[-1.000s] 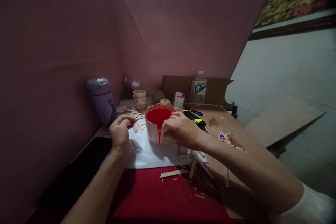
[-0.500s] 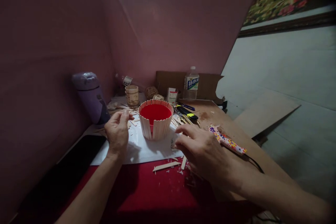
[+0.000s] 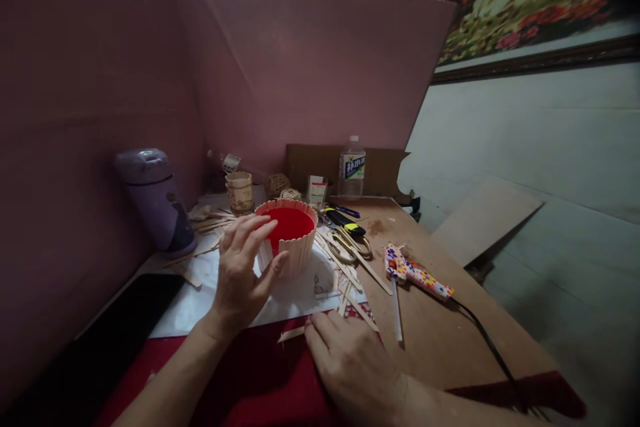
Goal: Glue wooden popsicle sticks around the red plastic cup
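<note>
A round pot with a red inside stands on white paper, ringed by upright wooden craft sticks. A gap between the sticks shows red at its front. My left hand is open, fingers spread, at the near left side of the pot; whether it touches the pot is unclear. Low on the red cloth, my right hand has its fingers curled together over a craft stick. One end of that stick pokes out to the left of the fingertips, and the rest is hidden under the hand.
Loose sticks, scissors and a yellow-black cutter lie right of the pot. A flowered glue gun with a cord rests farther right. Behind stand a bottle and small stick cup; a purple tumbler is at left.
My left hand has opened from a pinch and moved right, in front of the pot. My right hand has come down onto the stick on the red cloth. The view has shifted slightly.
</note>
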`<state>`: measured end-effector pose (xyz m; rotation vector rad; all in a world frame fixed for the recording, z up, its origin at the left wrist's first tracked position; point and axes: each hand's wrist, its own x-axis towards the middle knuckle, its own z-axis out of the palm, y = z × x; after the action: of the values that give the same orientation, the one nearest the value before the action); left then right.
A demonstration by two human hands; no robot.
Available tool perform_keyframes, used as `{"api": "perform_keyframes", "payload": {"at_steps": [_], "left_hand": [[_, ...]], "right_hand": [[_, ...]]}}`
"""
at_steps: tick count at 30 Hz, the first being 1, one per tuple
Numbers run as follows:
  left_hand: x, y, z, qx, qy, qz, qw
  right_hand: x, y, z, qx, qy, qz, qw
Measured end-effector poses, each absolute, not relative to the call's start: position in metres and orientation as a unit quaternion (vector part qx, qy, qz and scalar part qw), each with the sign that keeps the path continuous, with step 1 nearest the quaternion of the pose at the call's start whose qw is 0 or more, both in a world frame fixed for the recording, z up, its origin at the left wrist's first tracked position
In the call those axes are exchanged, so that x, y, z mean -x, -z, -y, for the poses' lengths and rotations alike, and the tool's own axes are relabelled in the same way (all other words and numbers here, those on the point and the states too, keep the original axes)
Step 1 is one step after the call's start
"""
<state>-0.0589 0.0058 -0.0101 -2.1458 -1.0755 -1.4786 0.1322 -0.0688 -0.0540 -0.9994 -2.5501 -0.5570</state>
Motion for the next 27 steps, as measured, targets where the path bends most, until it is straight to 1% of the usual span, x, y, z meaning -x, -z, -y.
{"api": "perform_keyframes", "payload": {"at_steps": [3, 6, 10, 12, 14, 18, 21, 24, 27], "left_hand": [[0.057, 0.015, -0.01, 0.776, 0.468, 0.379, 0.19], [0.057, 0.02, -0.015, 0.779, 0.444, 0.389, 0.209], [0.057, 0.022, -0.016, 0.777, 0.43, 0.407, 0.212], [0.057, 0.021, -0.016, 0.767, 0.446, 0.412, 0.207], [0.057, 0.018, -0.015, 0.748, 0.484, 0.408, 0.198], [0.059, 0.012, -0.009, 0.684, 0.581, 0.409, 0.167], [0.059, 0.012, -0.001, 0.664, 0.618, 0.403, 0.117], [0.056, 0.016, 0.007, 0.702, 0.606, 0.371, 0.044], [0.05, 0.017, 0.014, 0.756, 0.547, 0.352, -0.07]], "right_hand": [[-0.128, 0.06, 0.069, 0.372, 0.21, 0.886, 0.18], [-0.126, 0.06, 0.068, 0.396, 0.191, 0.88, 0.18], [-0.128, 0.053, 0.066, 0.436, 0.106, 0.882, 0.147], [-0.131, 0.046, 0.065, 0.451, 0.048, 0.88, 0.14], [-0.136, 0.037, 0.063, 0.471, -0.021, 0.865, 0.173], [-0.143, 0.025, 0.061, 0.51, -0.187, 0.786, 0.295], [-0.142, 0.023, 0.061, 0.499, -0.338, 0.72, 0.344], [-0.139, 0.026, 0.06, 0.48, -0.44, 0.658, 0.379], [-0.135, 0.027, 0.059, 0.47, -0.471, 0.625, 0.408]]}}
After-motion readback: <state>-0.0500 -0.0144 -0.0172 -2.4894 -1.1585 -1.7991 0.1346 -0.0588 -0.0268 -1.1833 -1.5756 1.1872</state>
